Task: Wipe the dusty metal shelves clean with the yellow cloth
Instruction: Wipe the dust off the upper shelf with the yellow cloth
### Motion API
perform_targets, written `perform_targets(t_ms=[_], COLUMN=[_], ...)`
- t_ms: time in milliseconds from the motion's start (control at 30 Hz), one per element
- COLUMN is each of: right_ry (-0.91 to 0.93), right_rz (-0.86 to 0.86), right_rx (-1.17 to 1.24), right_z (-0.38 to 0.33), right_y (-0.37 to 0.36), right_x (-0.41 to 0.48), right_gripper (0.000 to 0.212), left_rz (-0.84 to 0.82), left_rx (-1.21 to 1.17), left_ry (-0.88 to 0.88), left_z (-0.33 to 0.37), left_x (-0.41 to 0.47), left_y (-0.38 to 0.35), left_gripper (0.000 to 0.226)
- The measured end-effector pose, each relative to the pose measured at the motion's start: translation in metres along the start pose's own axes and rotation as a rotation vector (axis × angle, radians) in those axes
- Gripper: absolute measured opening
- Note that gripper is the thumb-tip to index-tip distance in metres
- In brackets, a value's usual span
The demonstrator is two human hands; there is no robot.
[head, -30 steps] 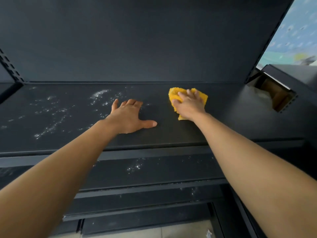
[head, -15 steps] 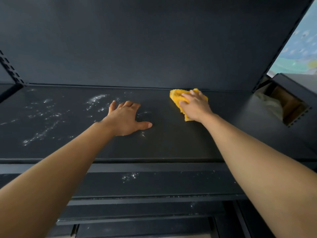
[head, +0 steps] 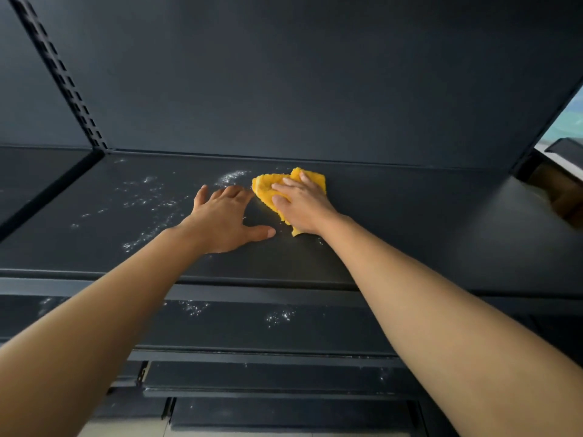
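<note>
My right hand [head: 303,205] lies palm down on a crumpled yellow cloth [head: 268,184], fingers spread fairly straight and pressing it flat onto the top shelf [head: 410,222], a dark metal one. The cloth sits toward the rear of that shelf, near the dark back panel [head: 284,74]. Just left of the cloth, my left hand [head: 225,220] rests flat on the same shelf, relaxed and holding nothing, its thumb pointing toward the cloth and its fingertips almost reaching it. White dust [head: 148,197] speckles the shelf left of the cloth, with one patch just beside the cloth's upper left edge. Right of the cloth, the shelf looks dark and plain. Below the cloth, a lower shelf [head: 315,326] carries a few more white specks. Far to the upper left of the cloth stands a slotted upright [head: 63,74].
</note>
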State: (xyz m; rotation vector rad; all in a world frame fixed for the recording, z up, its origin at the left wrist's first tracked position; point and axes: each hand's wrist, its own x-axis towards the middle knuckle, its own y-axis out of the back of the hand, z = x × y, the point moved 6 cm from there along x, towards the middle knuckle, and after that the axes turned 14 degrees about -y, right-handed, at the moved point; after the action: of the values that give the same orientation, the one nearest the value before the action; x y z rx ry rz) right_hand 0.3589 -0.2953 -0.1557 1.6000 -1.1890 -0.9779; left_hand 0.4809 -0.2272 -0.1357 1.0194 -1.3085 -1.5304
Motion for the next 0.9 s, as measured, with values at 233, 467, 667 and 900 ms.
perform_targets(t_ms=[233, 467, 667, 900], right_ry=[-0.089, -0.351, -0.3, -0.143], right_rz=[-0.008, 0.033, 0.012, 0.04], right_rx=[-0.012, -0.001, -0.045, -0.038], right_z=[0.016, 0.061, 0.0, -0.077], right_y=[0.005, 0.017, -0.003, -0.027], right_x=[-0.036, -0.058, -0.052, -0.054], right_gripper=[0.047, 0.05, 0.053, 0.052], left_rz=[-0.058, -0.017, -0.007, -0.048], left_rx=[-0.014, -0.036, -0.035, -0.008], left_ry=[-0.07, -0.161, -0.146, -0.11], left_z=[-0.001, 0.003, -0.021, -0.052], left_x=[-0.009, -0.021, -0.046, -0.064], left_y=[-0.005, -0.005, -0.001, 0.0], left_gripper=[0.087, 0.083, 0.083, 0.085])
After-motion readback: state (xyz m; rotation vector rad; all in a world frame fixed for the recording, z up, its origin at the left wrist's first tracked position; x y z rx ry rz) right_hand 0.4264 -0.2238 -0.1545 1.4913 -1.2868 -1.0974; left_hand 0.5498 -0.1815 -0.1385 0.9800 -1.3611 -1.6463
